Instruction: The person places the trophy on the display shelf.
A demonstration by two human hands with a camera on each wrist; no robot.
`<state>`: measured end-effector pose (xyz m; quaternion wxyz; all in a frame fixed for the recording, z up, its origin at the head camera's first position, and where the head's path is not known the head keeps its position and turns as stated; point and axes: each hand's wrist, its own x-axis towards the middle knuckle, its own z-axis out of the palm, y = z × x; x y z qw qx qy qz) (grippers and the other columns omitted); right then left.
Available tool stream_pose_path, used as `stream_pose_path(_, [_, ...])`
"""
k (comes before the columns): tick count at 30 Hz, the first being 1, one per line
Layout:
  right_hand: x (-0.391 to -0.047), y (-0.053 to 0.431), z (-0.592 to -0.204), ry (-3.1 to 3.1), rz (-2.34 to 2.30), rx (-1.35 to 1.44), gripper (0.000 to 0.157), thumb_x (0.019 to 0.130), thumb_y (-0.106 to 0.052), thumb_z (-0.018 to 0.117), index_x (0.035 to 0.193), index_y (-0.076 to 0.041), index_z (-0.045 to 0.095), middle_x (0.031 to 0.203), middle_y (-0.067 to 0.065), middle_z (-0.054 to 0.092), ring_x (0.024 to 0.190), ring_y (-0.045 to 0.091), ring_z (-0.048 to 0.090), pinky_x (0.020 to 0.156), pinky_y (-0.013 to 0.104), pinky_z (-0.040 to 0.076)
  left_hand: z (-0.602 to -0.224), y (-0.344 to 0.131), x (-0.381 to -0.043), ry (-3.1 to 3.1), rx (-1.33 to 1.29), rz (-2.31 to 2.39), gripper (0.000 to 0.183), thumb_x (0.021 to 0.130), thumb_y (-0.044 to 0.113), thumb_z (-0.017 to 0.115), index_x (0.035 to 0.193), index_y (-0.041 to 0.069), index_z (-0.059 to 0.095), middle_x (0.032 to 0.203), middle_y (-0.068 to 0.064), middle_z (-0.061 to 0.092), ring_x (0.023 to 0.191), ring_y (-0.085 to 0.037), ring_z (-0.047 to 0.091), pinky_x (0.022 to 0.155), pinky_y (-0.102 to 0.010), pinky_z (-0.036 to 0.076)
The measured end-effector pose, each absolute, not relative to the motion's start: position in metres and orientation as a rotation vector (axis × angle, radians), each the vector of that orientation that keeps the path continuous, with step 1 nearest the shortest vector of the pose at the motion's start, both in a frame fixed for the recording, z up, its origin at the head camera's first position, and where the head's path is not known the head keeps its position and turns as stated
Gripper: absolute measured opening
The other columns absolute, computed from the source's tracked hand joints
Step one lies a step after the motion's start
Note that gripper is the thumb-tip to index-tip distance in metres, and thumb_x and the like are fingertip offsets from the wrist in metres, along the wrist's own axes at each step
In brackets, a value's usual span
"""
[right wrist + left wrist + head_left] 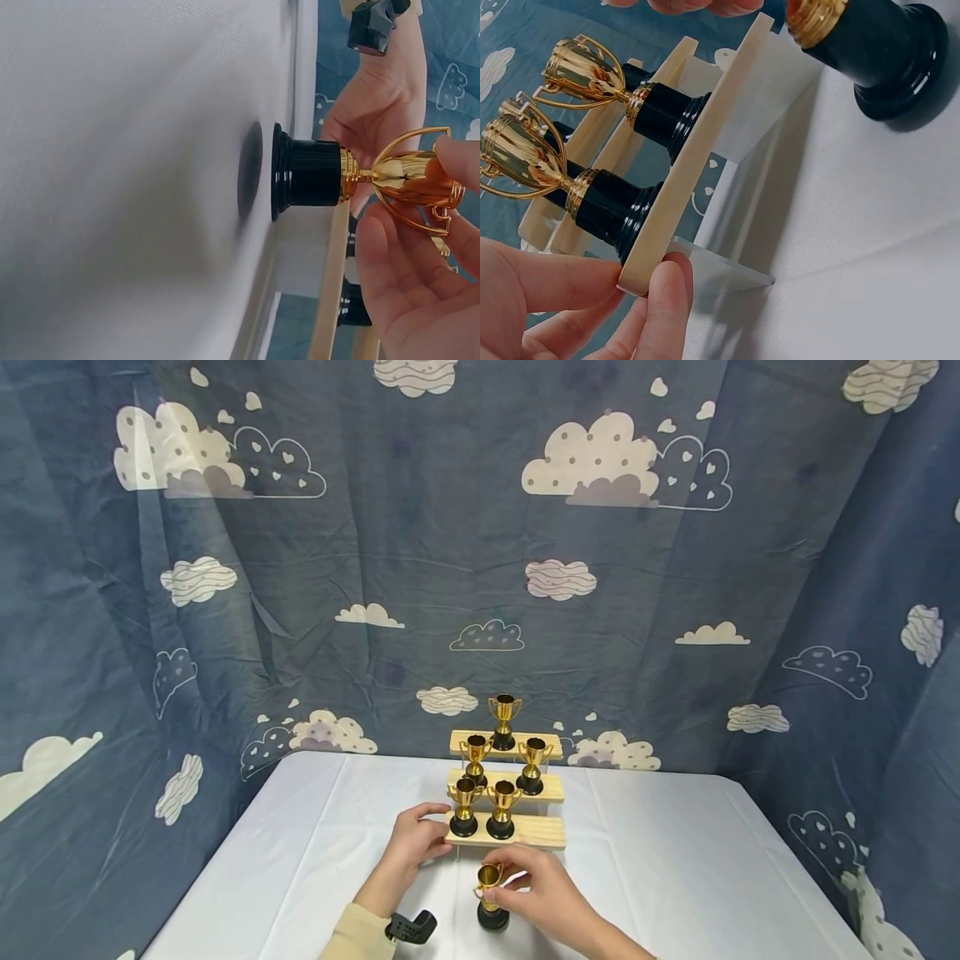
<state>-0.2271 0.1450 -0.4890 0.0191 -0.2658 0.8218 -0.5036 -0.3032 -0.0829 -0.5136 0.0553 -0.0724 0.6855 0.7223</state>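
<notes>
My right hand (pixel 536 889) grips a small gold trophy cup (pixel 492 917) with a black base by its bowl, in front of the stand. In the right wrist view a gap shows between the trophy's base and its shadow on the cloth. My left hand (pixel 414 842) pinches the left end of the lowest wooden shelf (pixel 536 832) between thumb and finger. Two trophies (pixel 502 810) stand upright on that shelf's left and middle. The middle shelf (pixel 555 787) bears two more, and a single trophy (pixel 505 720) tops the highest shelf (pixel 465 742).
Clear side supports (pixel 724 262) hold the shelves up in steps. The stand is on a table with a white cloth (pixel 645 860), near its back edge. Behind and at both sides hangs a blue curtain (pixel 420 543) with cloud prints.
</notes>
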Motion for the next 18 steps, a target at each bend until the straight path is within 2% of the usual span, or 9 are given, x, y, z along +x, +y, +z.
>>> stream_pose_path(18, [-0.232, 0.162, -0.479, 2.675, -1.543, -0.674, 0.031, 0.084, -0.032, 0.082, 0.112, -0.025, 0.071, 0.102, -0.009, 0.069, 0.088, 0.019, 0.069, 0.074, 0.031, 0.062, -0.518, -0.084, -0.304, 2.045, -0.217, 2.221, 0.043, 0.083, -0.003, 0.063, 0.127, 0.001, 0.065, 0.109, -0.021, 0.063, 0.075, -0.020, 0.068, 0.069, -0.032, 0.063])
